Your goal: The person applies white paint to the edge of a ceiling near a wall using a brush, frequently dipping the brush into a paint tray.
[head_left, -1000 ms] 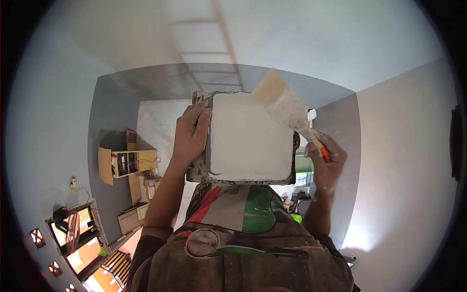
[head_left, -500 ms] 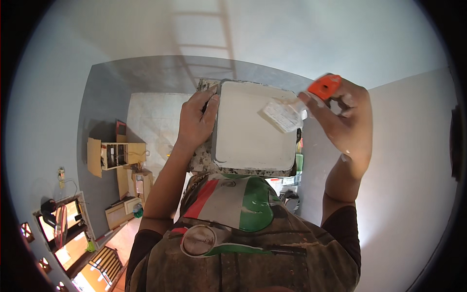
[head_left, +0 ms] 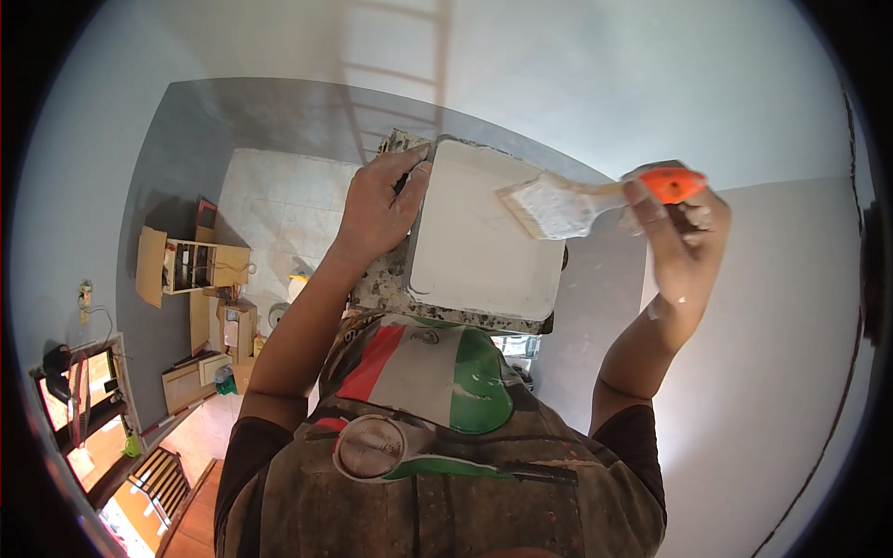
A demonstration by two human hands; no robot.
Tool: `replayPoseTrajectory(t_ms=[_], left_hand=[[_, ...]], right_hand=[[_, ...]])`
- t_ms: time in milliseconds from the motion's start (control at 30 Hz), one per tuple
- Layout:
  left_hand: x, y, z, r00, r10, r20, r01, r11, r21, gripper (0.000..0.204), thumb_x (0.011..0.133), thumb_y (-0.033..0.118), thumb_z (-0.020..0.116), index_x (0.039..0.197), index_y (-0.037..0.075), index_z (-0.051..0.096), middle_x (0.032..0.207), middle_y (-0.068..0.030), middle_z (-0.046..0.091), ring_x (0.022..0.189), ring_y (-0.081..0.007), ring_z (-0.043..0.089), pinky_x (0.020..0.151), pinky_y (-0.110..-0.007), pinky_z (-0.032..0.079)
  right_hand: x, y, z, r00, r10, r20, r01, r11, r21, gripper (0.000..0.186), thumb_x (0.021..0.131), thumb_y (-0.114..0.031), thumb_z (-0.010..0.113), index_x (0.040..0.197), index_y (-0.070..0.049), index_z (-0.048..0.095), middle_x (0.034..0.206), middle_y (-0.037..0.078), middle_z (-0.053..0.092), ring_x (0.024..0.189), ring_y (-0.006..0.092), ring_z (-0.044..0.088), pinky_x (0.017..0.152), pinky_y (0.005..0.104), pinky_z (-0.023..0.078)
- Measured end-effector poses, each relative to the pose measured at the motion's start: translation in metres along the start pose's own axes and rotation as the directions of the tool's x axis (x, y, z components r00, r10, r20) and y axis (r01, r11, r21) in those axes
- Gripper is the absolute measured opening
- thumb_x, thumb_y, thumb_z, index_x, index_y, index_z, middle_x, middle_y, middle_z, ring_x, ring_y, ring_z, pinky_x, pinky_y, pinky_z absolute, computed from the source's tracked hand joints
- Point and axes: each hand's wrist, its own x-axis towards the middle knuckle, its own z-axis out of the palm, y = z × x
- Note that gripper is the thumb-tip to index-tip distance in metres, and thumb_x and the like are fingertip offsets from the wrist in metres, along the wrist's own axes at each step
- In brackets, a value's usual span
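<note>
A shallow rectangular paint tray (head_left: 418, 244) filled with off-white paint rests on a paint-splattered board (head_left: 379, 284) in front of my chest. My left hand (head_left: 381, 205) is closed around the upper left edge of the tray, thumb on top and fingers partly hidden. In my right hand (head_left: 684, 244) is a wide paintbrush (head_left: 563, 206) with an orange handle, gripped between thumb and fingers. Its white-coated bristles point left over the right part of the tray; I cannot tell if they touch the paint. Paint marks my right fingers and wrist.
Ahead stands a wall (head_left: 577, 84), pale above and grey below, with a ladder-shaped shadow (head_left: 395, 74). Another pale wall (head_left: 772, 325) is at the right. Far below on the left are an open wooden cabinet (head_left: 193, 265), cardboard boxes (head_left: 239, 330) and a window frame (head_left: 88, 400).
My right hand has swung a little right and down, and the brush has turned flatter, its bristles now aimed left. The left hand keeps its hold on the tray. The whole view has shifted slightly.
</note>
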Motion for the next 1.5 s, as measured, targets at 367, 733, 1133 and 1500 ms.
replayPoseTrajectory(t_ms=[367, 733, 1133, 1500], left_hand=[[-0.002, -0.007, 0.003, 1.000, -0.002, -0.017, 0.002, 1.000, -0.009, 0.037, 0.099, 0.024, 0.063, 0.117, -0.007, 0.070, 0.110, -0.0282, 0.072, 0.102, -0.0411, 0.071, 0.092, -0.042, 0.055], [-0.001, 0.000, 0.000, 1.000, 0.020, -0.021, -0.020, 1.000, -0.011, 0.034, 0.098, 0.021, 0.062, 0.119, -0.005, 0.070, 0.106, -0.0269, 0.072, 0.099, -0.0414, 0.070, 0.089, -0.043, 0.055], [0.000, -0.004, 0.002, 1.000, -0.003, -0.029, 0.002, 1.000, -0.008, 0.033, 0.098, 0.021, 0.063, 0.117, -0.005, 0.071, 0.107, -0.0274, 0.072, 0.101, -0.0404, 0.071, 0.090, -0.042, 0.055], [-0.002, -0.004, 0.003, 1.000, 0.000, -0.014, -0.001, 1.000, -0.013, 0.035, 0.099, 0.022, 0.062, 0.122, -0.004, 0.069, 0.108, -0.0270, 0.072, 0.102, -0.0386, 0.072, 0.091, -0.039, 0.054]], right_hand=[[-0.009, 0.027, 0.002, 0.995, -0.063, -0.083, 0.067, 0.997, 0.049, 0.007, 0.093, -0.001, 0.075, 0.091, 0.000, 0.068, 0.081, -0.001, 0.064, 0.067, 0.0055, 0.049, 0.062, 0.0208, 0.037], [-0.007, 0.035, 0.033, 0.994, -0.007, 0.105, 0.011, 0.999, -0.036, 0.007, 0.088, 0.008, 0.072, 0.089, 0.001, 0.068, 0.083, 0.006, 0.068, 0.069, 0.0095, 0.054, 0.065, 0.0239, 0.043], [-0.011, 0.058, 0.040, 0.992, -0.096, 0.086, 0.099, 0.995, -0.031, 0.008, 0.088, 0.006, 0.072, 0.087, 0.001, 0.066, 0.078, 0.003, 0.066, 0.065, 0.0074, 0.053, 0.061, 0.0232, 0.043], [-0.026, 0.092, 0.005, 0.884, 0.353, -0.306, -0.135, 0.820, 0.557, 0.016, 0.096, -0.013, 0.068, 0.084, -0.004, 0.062, 0.074, 0.003, 0.058, 0.063, 0.0107, 0.050, 0.059, 0.0280, 0.036]])
